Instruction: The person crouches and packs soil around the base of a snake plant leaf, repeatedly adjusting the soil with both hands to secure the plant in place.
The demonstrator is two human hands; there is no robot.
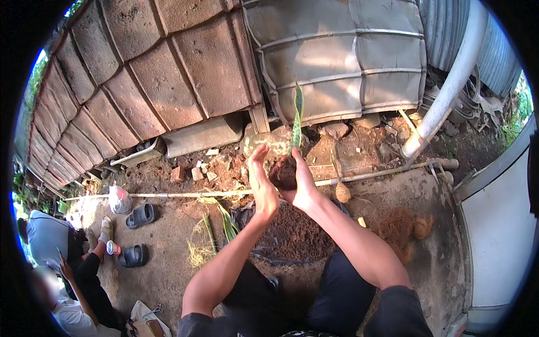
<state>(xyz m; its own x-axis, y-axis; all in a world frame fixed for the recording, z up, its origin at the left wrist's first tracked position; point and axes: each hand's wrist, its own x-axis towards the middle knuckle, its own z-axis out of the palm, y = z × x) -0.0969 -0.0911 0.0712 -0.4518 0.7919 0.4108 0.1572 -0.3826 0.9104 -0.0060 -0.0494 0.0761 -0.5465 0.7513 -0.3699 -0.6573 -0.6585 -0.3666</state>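
A snake plant leaf [297,113] with pale edges rises from a dark ball of soil [285,173] around its base. My right hand [304,179] holds the soil ball, its thumb along the leaf's foot. Close on the ball's other side, my left hand [263,183] is raised with straight fingers and the palm turned towards it; whether it touches cannot be seen. Below my hands, loose brown soil [294,236] lies on a black plastic sheet [269,255]. More snake plant leaves [227,221] lie left of it, beside yellow fibre strands [200,244].
A bamboo pole [223,193] crosses the ground ahead. On the right are a twine-wrapped ball [342,193] and brown coconut fibre [396,229]. Black sandals [141,216], a plastic cup [113,247] and two people [76,311] are at left. Low roof tiles [210,67] overhang ahead.
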